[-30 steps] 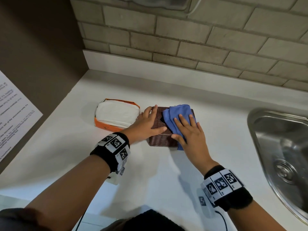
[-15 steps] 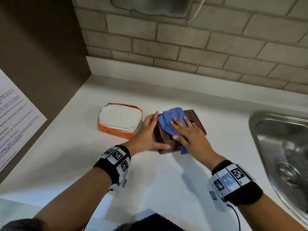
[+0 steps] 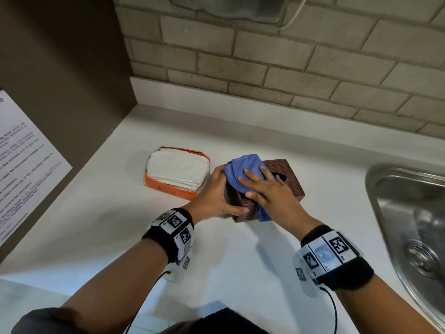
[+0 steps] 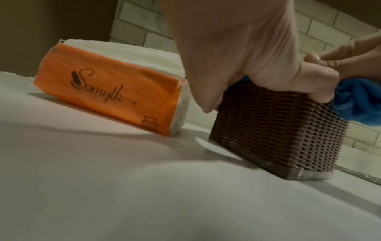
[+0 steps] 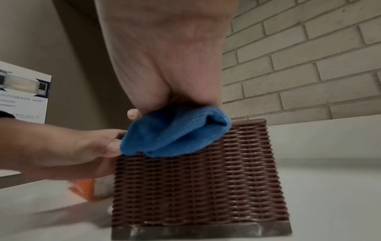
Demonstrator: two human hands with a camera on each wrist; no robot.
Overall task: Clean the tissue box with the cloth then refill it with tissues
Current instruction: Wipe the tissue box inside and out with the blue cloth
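The brown woven tissue box stands on the white counter, turned with a corner toward me. My left hand grips its left end, the thumb along the near side; the left wrist view shows that hand clamped over the box. My right hand presses the folded blue cloth onto the box top with straight fingers. In the right wrist view the cloth bulges over the top edge of the box. An open orange tissue pack lies just left.
A steel sink is sunk into the counter at the right. A brick wall runs along the back, with a grey dispenser above. A brown side wall at the left carries a printed notice.
The box has been turned clockwise, from square-on to corner-first. The cloth and my right hand have slid toward its left end. My left hand kept hold of the box.
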